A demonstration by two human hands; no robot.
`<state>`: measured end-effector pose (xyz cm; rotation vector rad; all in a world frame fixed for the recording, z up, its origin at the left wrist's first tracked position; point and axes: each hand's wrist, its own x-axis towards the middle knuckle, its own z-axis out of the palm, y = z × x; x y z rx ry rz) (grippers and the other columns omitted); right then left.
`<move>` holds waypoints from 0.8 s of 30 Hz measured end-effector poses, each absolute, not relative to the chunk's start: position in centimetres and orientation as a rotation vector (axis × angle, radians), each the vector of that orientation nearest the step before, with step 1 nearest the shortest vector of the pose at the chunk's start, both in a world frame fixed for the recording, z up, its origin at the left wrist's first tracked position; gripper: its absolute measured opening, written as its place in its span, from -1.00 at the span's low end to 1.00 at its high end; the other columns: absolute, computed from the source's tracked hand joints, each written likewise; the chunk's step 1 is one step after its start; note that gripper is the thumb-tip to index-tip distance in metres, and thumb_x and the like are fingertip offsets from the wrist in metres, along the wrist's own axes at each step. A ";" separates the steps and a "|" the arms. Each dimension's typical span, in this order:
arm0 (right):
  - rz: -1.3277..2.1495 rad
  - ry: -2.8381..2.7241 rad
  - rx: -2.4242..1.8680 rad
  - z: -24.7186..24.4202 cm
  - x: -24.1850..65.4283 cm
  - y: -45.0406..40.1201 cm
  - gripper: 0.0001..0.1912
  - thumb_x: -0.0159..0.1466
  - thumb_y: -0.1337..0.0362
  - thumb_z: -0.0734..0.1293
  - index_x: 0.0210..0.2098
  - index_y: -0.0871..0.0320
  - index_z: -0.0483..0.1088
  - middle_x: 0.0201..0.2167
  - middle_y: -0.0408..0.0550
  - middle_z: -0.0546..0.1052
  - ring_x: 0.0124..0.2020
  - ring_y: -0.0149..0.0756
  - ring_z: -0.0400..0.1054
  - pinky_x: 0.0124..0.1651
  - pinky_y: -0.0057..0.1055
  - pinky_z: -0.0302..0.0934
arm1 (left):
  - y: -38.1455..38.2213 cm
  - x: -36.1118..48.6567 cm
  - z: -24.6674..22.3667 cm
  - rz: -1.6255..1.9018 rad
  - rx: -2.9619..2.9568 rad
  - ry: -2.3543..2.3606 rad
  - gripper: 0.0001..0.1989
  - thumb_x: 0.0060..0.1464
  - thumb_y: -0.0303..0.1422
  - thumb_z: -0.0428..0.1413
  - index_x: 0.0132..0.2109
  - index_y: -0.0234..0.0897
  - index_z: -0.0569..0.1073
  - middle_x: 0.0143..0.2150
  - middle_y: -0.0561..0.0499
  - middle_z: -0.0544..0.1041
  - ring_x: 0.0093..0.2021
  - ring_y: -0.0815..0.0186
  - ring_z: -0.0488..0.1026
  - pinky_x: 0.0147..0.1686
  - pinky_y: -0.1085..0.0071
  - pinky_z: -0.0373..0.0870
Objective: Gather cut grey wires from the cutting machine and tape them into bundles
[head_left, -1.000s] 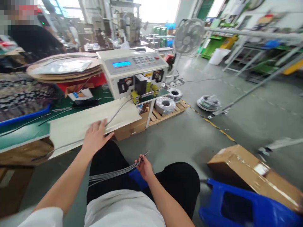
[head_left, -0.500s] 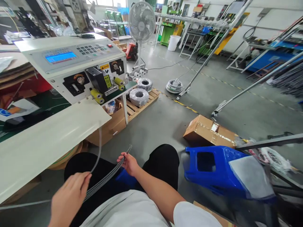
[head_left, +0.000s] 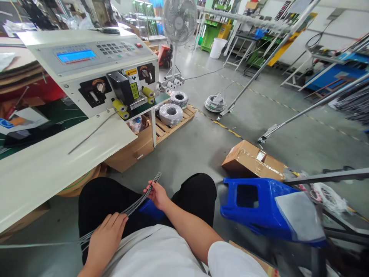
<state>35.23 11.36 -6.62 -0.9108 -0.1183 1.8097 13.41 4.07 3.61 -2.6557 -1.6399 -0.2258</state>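
Observation:
A bundle of thin grey wires (head_left: 137, 204) lies slantwise over my lap. My right hand (head_left: 157, 195) pinches it near its upper end, where the cut tips stick out past the fingers. Lower down, my left hand (head_left: 107, 237) is closed over the same bundle, palm down, hiding part of it. Tails of the wires run out to the left beyond my left wrist. Ahead on the left stands a wire cutting machine (head_left: 83, 73) with a lit blue display. One grey wire (head_left: 92, 134) comes out by its yellow rollers (head_left: 120, 109) and hangs over a cream chute (head_left: 69, 157).
Wire coils (head_left: 171, 114) rest on a wooden pallet (head_left: 184, 121) beyond the machine, near a standing fan (head_left: 179, 23). To my right are a blue plastic stool (head_left: 248, 219) and a taped cardboard box (head_left: 253, 159). Metal poles (head_left: 250, 77) slant down to the floor.
My left hand has moved right and brought its single wire onto the bundle. A fresh wire now sticks out of the machine over the chute. The view has shifted slightly.

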 end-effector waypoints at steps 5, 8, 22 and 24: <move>1.821 -0.131 -0.903 -7.1 35.1 11.4 -0.69 0.21 0.02 0.40 -0.22 0.10 0.37 -0.42 -0.19 0.48 -0.36 -0.29 0.48 -0.26 -0.34 0.27 | 3.8 13.6 3.5 -0.248 -2.665 -1.667 -0.73 0.28 -0.19 -0.01 -0.13 -0.17 0.54 -0.26 0.00 0.53 -0.22 0.25 0.42 -0.19 0.32 0.28; 1.820 -0.109 -0.899 -7.4 35.2 11.6 -0.72 0.21 0.05 0.40 -0.24 0.10 0.37 -0.46 -0.22 0.46 -0.38 -0.30 0.47 -0.27 -0.35 0.27 | 3.4 12.6 3.6 -0.225 -2.662 -1.730 -0.69 0.24 -0.15 0.02 0.00 -0.14 0.51 -0.16 -0.05 0.51 -0.12 0.17 0.40 -0.10 0.24 0.29; 1.818 -0.116 -0.941 -5.7 34.9 12.0 -0.84 0.32 0.14 0.30 -0.20 0.08 0.39 -0.35 -0.16 0.55 -0.24 -0.28 0.51 -0.16 -0.35 0.31 | 1.0 8.3 3.7 -0.275 -2.394 -2.231 -0.59 0.24 -0.26 -0.03 0.19 -0.18 0.40 0.09 -0.19 0.32 0.14 0.08 0.27 0.19 0.07 0.21; 1.799 -0.127 -0.940 -5.4 34.7 11.8 -0.84 0.32 0.13 0.30 -0.20 0.08 0.38 -0.39 -0.18 0.52 -0.28 -0.29 0.51 -0.21 -0.37 0.31 | 1.9 9.4 4.0 -0.263 -2.478 -2.105 -0.60 0.23 -0.28 -0.01 0.19 -0.10 0.42 0.09 -0.15 0.36 0.13 0.09 0.28 0.22 0.04 0.18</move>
